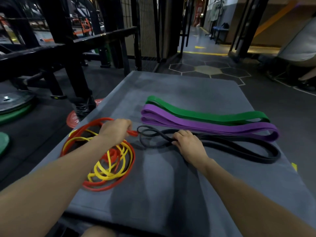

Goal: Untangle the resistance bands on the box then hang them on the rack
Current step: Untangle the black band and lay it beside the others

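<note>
Left hand [116, 130] pinches a red band [132, 132] end, apparently to draw it from the red/yellow tangle [109, 165] on the box [171, 194]; right hand [185, 141] grips the black band [239, 147], likely pinning it. Green band [205, 115] and purple band [213, 127] lie flat beyond. Black rack [68, 48] stands far left, weight plates [73, 118] below.

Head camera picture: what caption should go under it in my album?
Left hand pinches the red band, right hand holds the black band on the grey box.
</note>
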{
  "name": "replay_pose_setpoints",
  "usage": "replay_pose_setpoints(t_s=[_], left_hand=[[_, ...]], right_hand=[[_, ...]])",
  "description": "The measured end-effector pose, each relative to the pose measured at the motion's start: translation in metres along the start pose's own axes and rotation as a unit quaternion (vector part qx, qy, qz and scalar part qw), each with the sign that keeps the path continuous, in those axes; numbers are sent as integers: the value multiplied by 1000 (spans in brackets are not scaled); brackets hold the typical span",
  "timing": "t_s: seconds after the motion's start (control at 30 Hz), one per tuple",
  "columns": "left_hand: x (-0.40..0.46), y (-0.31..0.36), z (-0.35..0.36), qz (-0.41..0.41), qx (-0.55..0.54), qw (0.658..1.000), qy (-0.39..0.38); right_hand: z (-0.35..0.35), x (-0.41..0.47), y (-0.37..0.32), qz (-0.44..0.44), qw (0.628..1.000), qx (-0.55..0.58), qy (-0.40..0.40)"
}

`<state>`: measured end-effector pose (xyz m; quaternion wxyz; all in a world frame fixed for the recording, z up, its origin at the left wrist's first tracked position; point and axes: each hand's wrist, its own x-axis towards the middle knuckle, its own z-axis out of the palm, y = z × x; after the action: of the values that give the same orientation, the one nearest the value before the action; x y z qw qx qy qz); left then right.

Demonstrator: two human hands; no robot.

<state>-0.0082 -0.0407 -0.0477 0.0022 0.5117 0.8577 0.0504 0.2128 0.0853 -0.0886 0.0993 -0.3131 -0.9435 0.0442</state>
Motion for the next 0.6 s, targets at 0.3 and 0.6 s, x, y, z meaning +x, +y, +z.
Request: replay_pose_setpoints(t_s=[0.3, 0.6], left_hand=[[-5, -18, -19, 52, 159, 970, -174], [1, 10, -16, 62, 76, 983, -154]], right_hand=[[-1, 3, -13, 20, 999, 32, 2], [-16, 2, -20, -36, 993, 114, 14]])
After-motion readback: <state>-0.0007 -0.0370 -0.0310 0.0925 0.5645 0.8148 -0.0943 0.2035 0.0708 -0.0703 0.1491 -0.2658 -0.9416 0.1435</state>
